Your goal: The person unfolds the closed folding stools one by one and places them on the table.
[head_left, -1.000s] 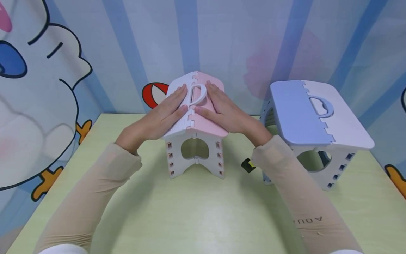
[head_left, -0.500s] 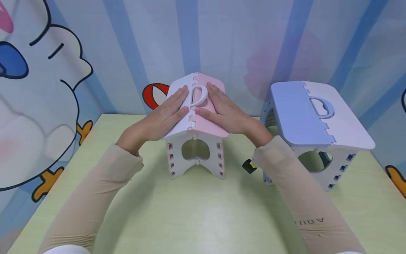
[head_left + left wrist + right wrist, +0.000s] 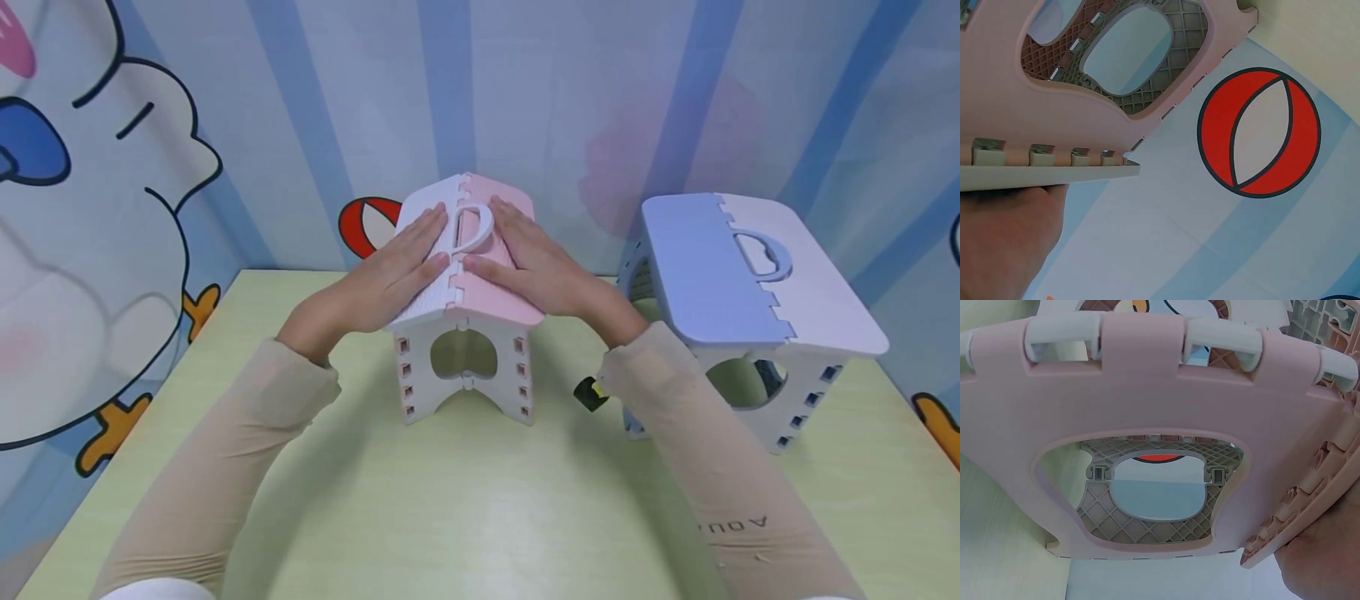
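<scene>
A small folding stool (image 3: 487,304) stands on its legs, its seat peaked along the hinge like a roof, one half white and the other pink. My left hand (image 3: 375,283) lies on the white half with straight fingers, while my right hand (image 3: 543,267) rests on the pink half. Between them rises the white carry handle (image 3: 487,232), touched by neither palm. In the left wrist view, the left hand (image 3: 1010,244) is against the seat's outer face, beside a pink side panel (image 3: 997,106). The right wrist view has the right hand (image 3: 1329,550) near another pink panel (image 3: 1135,403); its fingers are hidden.
To the right stands a second, larger folding stool (image 3: 712,275) in blue and white, its top nearly flat. A small black and yellow object (image 3: 590,393) lies by the right sleeve. Behind the pale green table (image 3: 480,517) hangs a striped cartoon backdrop (image 3: 525,83).
</scene>
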The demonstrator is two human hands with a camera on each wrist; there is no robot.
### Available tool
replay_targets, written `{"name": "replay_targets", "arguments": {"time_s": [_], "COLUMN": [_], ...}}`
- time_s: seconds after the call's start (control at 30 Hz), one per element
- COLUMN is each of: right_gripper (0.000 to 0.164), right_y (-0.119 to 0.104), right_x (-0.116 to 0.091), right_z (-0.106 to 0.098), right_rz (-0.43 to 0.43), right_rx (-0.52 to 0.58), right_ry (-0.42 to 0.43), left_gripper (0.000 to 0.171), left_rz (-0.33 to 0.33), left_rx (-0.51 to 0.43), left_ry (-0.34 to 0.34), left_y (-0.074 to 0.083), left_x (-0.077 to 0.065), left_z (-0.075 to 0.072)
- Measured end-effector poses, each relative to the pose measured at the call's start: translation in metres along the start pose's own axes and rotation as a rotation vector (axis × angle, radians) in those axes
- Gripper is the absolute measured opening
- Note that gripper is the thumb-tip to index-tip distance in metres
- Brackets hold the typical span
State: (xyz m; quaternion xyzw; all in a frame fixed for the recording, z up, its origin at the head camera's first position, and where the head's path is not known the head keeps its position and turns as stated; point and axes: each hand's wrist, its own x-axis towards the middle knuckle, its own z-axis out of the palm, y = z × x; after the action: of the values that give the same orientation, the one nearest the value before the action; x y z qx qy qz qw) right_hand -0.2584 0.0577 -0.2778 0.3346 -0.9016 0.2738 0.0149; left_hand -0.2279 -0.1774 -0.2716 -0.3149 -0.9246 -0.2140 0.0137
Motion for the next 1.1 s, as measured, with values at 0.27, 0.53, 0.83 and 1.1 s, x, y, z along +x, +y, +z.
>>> {"name": "replay_targets", "arguments": {"time_s": [0.27, 0.53, 0.83, 1.1], "right_gripper": [0.091, 0.091, 0.092, 0.094], "right_y": [0.0013, -0.0001, -0.0010, -0.0010], "right_x": [-0.0005, -0.0018, -0.0015, -0.0009], "right_z": [-0.0007, -0.0017, -0.0020, -0.0020], "right_rz": [0.009, 0.034, 0.038, 0.055], "right_rx": [-0.011, -0.026, -0.043, -0.038], "right_ry": [0.002, -0.011, -0.019, -0.024], "left_gripper": [0.064, 0.065, 0.065, 0.065], "left_rz": [-0.018, -0.028, -0.023, -0.014], "left_rx": [0.007, 0.020, 0.030, 0.041], "left_ry": [-0.009, -0.022, -0.028, -0.027], "left_y": [0.0011, 0.0015, 0.0029, 0.0028], "left_x": [0.0005, 0.0011, 0.0010, 0.0011], "left_z": [-0.0004, -0.0008, -0.0016, -0.0024]}}
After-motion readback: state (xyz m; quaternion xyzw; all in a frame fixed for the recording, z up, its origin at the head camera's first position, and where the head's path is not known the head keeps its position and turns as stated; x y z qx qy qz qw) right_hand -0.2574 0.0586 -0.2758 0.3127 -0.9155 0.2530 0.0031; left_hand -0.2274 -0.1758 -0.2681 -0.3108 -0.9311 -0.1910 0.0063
